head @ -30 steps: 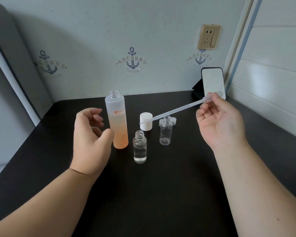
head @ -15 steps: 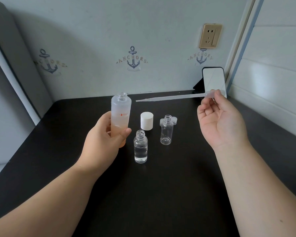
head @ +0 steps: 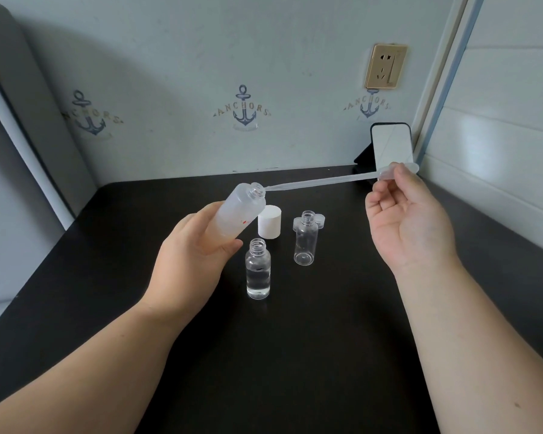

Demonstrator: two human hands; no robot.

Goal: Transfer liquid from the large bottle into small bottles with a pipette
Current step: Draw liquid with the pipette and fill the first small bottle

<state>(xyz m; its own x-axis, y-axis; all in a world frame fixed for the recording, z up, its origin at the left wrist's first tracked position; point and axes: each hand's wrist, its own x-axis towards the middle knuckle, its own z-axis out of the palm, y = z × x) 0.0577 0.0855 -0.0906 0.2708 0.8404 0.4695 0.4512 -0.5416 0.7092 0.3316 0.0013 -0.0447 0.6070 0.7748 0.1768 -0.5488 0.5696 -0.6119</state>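
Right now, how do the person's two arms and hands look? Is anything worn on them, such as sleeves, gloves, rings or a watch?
Both forearms are bare up to the picture's lower edge: no sleeves show. The left hand and the right hand wear no gloves, and no ring, watch or bracelet shows on the visible sides of fingers or wrists. The visible nails are short and unpainted.
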